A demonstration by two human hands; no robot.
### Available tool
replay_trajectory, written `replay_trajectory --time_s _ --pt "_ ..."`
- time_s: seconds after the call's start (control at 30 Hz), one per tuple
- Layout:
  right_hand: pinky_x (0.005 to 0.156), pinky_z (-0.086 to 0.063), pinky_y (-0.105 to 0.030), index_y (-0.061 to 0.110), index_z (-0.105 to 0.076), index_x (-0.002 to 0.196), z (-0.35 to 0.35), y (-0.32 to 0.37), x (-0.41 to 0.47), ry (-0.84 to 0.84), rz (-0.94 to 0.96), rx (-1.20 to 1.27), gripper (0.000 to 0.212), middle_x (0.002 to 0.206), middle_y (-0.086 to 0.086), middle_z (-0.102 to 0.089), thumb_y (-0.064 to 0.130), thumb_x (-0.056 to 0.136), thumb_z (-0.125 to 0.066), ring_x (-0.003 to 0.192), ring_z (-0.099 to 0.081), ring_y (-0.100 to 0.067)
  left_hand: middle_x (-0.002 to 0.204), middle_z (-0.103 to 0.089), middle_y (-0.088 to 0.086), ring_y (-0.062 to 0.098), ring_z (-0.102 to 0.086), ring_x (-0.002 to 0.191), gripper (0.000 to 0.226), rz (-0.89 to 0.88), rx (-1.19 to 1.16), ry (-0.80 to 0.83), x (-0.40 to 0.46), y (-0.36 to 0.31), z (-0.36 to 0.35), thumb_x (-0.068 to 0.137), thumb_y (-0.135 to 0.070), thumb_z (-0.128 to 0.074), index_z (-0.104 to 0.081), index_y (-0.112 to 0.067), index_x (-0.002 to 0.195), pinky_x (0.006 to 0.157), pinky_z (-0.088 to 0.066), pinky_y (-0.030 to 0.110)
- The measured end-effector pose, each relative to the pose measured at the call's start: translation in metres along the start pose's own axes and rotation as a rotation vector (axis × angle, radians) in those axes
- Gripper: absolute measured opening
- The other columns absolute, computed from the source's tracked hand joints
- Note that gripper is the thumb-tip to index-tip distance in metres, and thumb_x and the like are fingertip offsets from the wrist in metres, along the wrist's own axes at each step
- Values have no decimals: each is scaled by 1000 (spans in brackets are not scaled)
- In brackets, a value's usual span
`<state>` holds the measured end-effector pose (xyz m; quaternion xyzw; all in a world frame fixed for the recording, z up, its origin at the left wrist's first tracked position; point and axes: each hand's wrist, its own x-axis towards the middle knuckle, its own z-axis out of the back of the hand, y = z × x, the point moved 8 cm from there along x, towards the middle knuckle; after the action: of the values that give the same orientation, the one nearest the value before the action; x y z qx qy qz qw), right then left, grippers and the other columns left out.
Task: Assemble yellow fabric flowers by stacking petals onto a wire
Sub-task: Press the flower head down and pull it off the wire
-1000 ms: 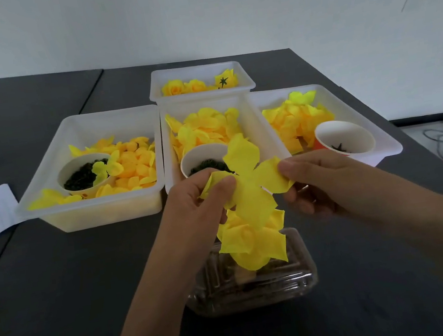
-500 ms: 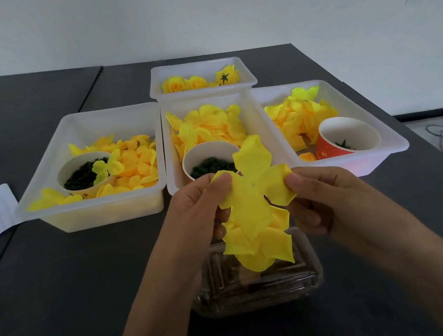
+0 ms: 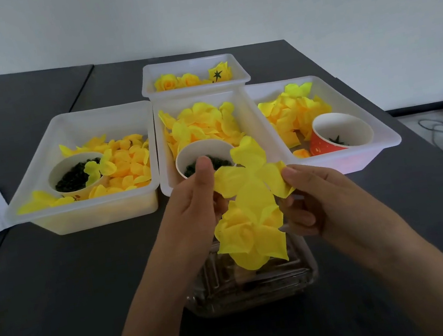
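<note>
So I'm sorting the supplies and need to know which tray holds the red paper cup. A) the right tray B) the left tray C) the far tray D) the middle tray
A: the red paper cup stands in the right tray, beside loose yellow petals.

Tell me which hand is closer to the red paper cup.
Right. The right hand sits just in front of the red paper cup, slightly left of it; the left hand is further left, before the middle tray.
</note>
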<state>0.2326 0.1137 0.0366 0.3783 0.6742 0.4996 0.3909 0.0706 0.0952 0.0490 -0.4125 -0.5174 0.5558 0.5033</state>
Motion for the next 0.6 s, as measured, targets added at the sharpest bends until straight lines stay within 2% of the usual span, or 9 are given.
replay_trajectory --time_s 0.07,0.13,0.27,0.37,0.43,0.47,0.5,0.53,0.6 --pt "45 -29 -22 17 -56 62 3 -5 -1 -14 -33 -21 28 59 -4 -38 37 81 -59 47 -32 -11 51 -44 -6 1 -38 44 64 32 8 -16 0 6 3 94 -55 -29 -50 1 72 46 -35 9" --pt "46 -31 -21 16 -56 64 4 -10 -1 -21 -58 -47 29 61 -6 -39 40 79 -60 48 -34 -10 54 -40 -1 5 -35 46 53 32 42 -30 0 9 5 102 -41 -35 -48 0 70 46 -33 11" --pt "44 -31 -21 17 -55 60 7 -13 -2 -69 -63 -118 32 60 -6 -41 45 74 -61 47 -33 -11 49 -30 -6 4 -25 42 50 -53 118 -16 3 8 6 102 -31 -40 -37 1 64 42 -24 12" --pt "44 -29 -21 20 -57 54 11 -11 -2 -126 -67 -186 34 57 -3 -42 48 72 -61 47 -32 -11 47 -31 -8 4 -32 42 51 -104 176 -39 3 7 8 101 -31 -43 -48 6 67 44 -27 9" --pt "45 -28 -22 20 -57 54 13 -9 -3 -149 -60 -203 33 56 -3 -40 48 72 -62 47 -32 -11 54 -42 10 5 -41 51 53 -113 149 -32 4 9 8 100 -34 -43 -56 13 80 51 -36 10" --pt "46 -28 -22 21 -57 54 14 -7 -4 -158 -59 -210 33 57 -3 -40 47 73 -62 47 -32 -10 63 -50 21 13 -48 58 53 -110 135 -24 4 10 7 100 -36 -44 -58 13 85 56 -43 15" --pt "46 -29 -22 22 -57 53 15 -7 -5 -165 -60 -215 33 56 -3 -41 46 73 -62 47 -32 -10 69 -55 24 20 -52 62 51 -101 135 -20 4 11 6 99 -36 -44 -61 9 84 61 -48 22" --pt "47 -29 -22 22 -57 52 16 -6 -6 -169 -60 -218 32 56 -3 -41 46 73 -62 47 -33 -10 65 -56 19 20 -52 60 47 -97 147 -18 4 11 4 100 -36 -44 -64 0 77 61 -48 27" --pt "47 -28 -22 22 -58 52 16 -5 -6 -168 -56 -218 32 56 -3 -41 45 75 -61 48 -32 -10 50 -45 -5 9 -41 50 47 -106 170 -31 2 9 3 100 -34 -45 -57 -18 57 52 -37 22"
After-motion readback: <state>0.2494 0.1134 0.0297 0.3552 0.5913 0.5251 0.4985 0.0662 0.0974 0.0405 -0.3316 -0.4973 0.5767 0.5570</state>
